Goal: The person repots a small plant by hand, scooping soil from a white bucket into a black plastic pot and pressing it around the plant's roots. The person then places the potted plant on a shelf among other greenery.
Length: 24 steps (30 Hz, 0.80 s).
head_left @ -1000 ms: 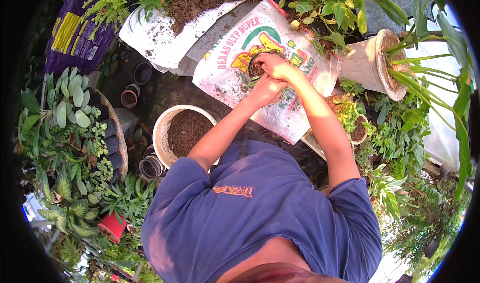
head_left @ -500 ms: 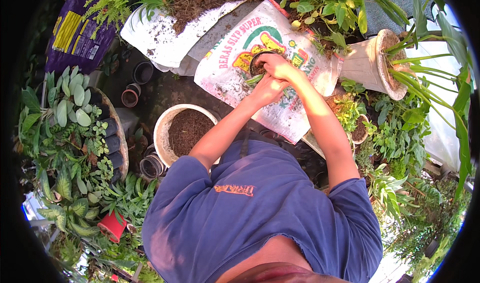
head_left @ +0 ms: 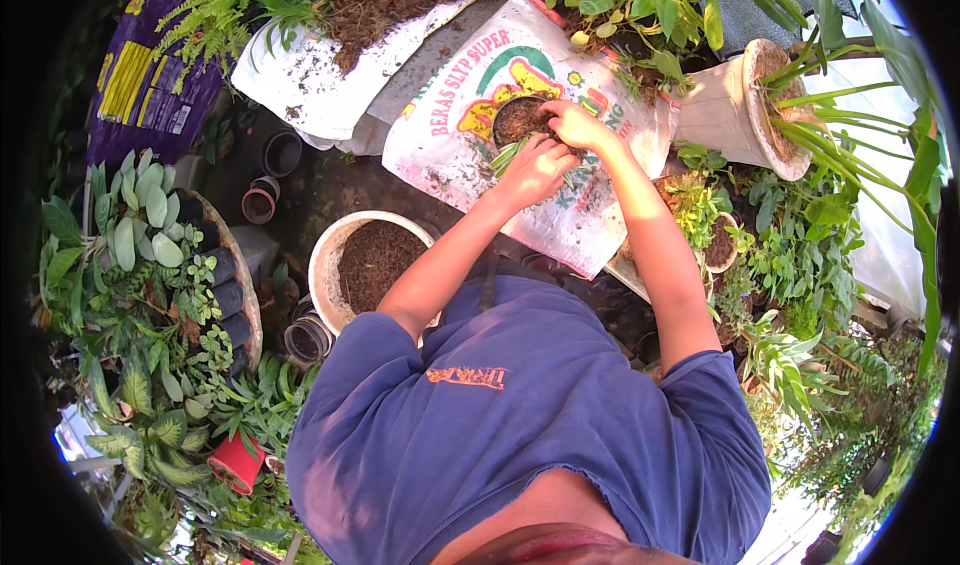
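Observation:
A small dark pot (head_left: 516,121) filled with brown soil lies tipped over a printed white sack (head_left: 440,155), its soil facing up. Narrow green leaves (head_left: 507,156) stick out at its near side, beside my left hand (head_left: 538,172). That hand is closed at the plant's base against the pot's near rim; its fingertips are partly hidden. My right hand (head_left: 582,127) reaches over the pot's right side, fingers bent and drawn together at the soil. Whatever they pinch is too small to make out.
Left of my lap stands a large white bucket (head_left: 322,265) of dark soil. Small empty pots (head_left: 282,152) sit beyond it. A purple bag (head_left: 140,85) is at far left, a big cream planter (head_left: 725,100) at right. Leafy potted plants (head_left: 150,225) crowd both sides.
My hands were close together over the pot; they have parted slightly, the right one shifting right. More of the pot's soil surface shows now.

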Each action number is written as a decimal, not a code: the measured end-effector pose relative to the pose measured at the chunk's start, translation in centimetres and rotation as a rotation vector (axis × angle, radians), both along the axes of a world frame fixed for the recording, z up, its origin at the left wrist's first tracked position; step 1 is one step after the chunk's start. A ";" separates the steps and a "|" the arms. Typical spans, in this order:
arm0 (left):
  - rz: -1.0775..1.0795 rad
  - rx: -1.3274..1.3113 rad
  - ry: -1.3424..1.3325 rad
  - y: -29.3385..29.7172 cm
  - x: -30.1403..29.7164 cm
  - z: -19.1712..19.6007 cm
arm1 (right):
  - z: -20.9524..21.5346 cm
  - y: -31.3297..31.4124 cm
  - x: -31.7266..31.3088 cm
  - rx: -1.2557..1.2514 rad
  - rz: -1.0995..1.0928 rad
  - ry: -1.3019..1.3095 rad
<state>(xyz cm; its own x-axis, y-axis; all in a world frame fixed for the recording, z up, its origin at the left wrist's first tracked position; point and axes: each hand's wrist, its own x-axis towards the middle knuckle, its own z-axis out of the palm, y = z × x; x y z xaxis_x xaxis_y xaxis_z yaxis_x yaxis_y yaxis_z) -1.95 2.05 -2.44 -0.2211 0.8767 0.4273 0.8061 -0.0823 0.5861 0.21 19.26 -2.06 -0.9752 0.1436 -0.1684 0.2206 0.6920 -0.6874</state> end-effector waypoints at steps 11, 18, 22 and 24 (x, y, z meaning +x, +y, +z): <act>-0.011 -0.013 0.002 -0.5 0.2 0.0 | 1.0 -1.3 -0.6 -0.113 -0.170 0.026; -0.012 -0.015 0.023 -0.7 0.1 0.2 | 0.1 -1.4 -1.9 -0.220 -0.088 -0.014; -0.021 0.012 -0.002 -0.7 0.3 0.6 | -1.3 -1.0 -2.7 -0.014 -0.003 -0.067; -0.012 0.038 -0.021 -0.6 0.3 0.5 | -1.2 -1.8 -3.4 -0.064 -0.036 -0.040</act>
<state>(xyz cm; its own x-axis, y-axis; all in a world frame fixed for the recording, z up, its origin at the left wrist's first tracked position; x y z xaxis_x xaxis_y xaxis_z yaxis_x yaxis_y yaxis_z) -1.65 1.47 -1.95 -0.2194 0.8628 0.4554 0.7927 -0.1145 0.5988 -3.15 17.49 -3.21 -0.9620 0.1659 -0.2167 0.2723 0.6381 -0.7202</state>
